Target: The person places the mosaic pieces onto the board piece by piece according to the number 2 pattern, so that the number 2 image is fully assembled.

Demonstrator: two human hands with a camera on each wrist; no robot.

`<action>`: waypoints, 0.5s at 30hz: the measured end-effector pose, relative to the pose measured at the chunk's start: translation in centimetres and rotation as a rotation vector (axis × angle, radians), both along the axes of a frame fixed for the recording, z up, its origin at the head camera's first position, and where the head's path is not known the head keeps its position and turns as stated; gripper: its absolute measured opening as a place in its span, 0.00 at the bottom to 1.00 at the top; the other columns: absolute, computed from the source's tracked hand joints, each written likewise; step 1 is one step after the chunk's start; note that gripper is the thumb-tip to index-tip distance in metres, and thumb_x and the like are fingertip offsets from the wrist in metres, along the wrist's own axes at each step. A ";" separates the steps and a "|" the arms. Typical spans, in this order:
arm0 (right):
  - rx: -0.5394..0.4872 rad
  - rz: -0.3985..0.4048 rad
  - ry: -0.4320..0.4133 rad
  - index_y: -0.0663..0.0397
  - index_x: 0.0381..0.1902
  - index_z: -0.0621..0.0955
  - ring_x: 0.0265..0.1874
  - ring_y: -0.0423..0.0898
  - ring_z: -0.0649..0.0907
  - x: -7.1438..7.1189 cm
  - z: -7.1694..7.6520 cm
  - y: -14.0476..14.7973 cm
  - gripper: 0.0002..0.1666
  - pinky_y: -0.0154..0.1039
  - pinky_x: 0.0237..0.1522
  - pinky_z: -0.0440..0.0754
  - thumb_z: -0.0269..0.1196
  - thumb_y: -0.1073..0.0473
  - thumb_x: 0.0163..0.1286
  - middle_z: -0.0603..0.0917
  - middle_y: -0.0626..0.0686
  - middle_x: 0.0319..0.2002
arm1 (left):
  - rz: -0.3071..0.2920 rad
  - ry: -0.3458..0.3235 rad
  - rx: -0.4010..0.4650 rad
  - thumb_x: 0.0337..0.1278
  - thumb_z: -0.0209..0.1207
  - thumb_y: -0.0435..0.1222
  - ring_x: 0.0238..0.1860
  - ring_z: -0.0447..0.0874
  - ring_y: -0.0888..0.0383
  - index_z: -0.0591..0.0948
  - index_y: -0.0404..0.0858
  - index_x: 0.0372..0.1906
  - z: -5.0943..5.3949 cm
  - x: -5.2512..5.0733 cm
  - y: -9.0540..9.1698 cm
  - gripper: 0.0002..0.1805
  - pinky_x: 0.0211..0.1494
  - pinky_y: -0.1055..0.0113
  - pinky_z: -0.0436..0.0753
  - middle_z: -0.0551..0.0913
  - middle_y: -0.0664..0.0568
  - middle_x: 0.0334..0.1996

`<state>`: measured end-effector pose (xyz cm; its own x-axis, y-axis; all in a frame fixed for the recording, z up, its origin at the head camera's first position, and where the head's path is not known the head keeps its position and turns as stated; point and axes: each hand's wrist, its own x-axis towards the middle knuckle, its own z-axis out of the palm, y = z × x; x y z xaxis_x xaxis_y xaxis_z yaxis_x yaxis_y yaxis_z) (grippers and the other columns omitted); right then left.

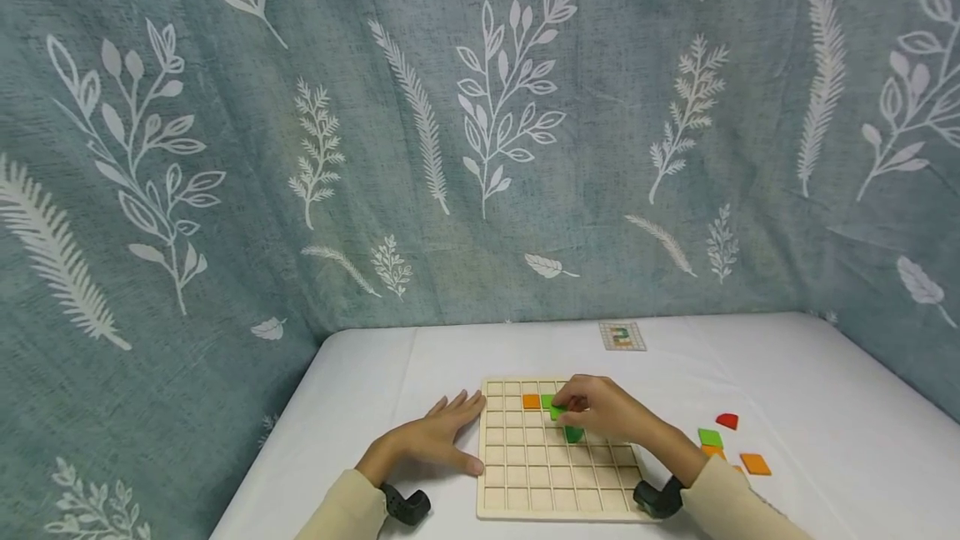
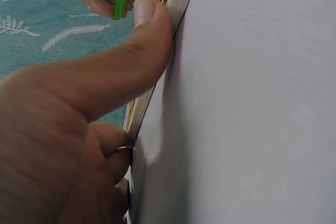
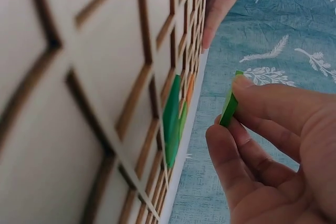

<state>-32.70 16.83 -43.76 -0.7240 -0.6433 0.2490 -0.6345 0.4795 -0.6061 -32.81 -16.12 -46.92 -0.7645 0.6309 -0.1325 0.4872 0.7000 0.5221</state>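
A wooden grid board [image 1: 525, 457] lies on the white table. The left hand [image 1: 438, 437] rests at the board's left edge, its fingers straight and thumb against the rim. Between thumb and fingertips, the right hand [image 1: 611, 411] pinches a light green piece [image 1: 557, 412]; the right wrist view has this piece [image 3: 229, 107] held off the board. On the board sit an orange square [image 1: 531, 402], a light green piece [image 1: 547, 400] beside it, and a dark green piece [image 1: 573, 434] below the right hand.
Right of the board lie a red piece [image 1: 727, 421], a light green piece [image 1: 710, 438] and several orange pieces [image 1: 755, 464]. A small card with a coloured grid pattern [image 1: 622, 337] lies behind the board. A patterned blue-green cloth [image 1: 420, 273] hangs beyond the table.
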 end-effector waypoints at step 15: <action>0.041 -0.042 -0.010 0.55 0.47 0.86 0.36 0.35 0.81 0.4 -1.5 -0.8 0.12 0.29 0.39 0.84 0.69 0.60 0.66 0.83 0.46 0.39 | 0.016 0.016 -0.014 0.48 0.68 0.63 0.82 0.35 0.47 0.48 0.40 0.81 -0.1 -0.1 0.1 0.63 0.82 0.44 0.36 0.43 0.47 0.82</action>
<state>-32.34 16.01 -45.24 -0.7529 -0.6219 0.2154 -0.6073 0.5304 -0.5914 -32.87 -16.02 -47.04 -0.7767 0.6166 -0.1288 0.4839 0.7149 0.5047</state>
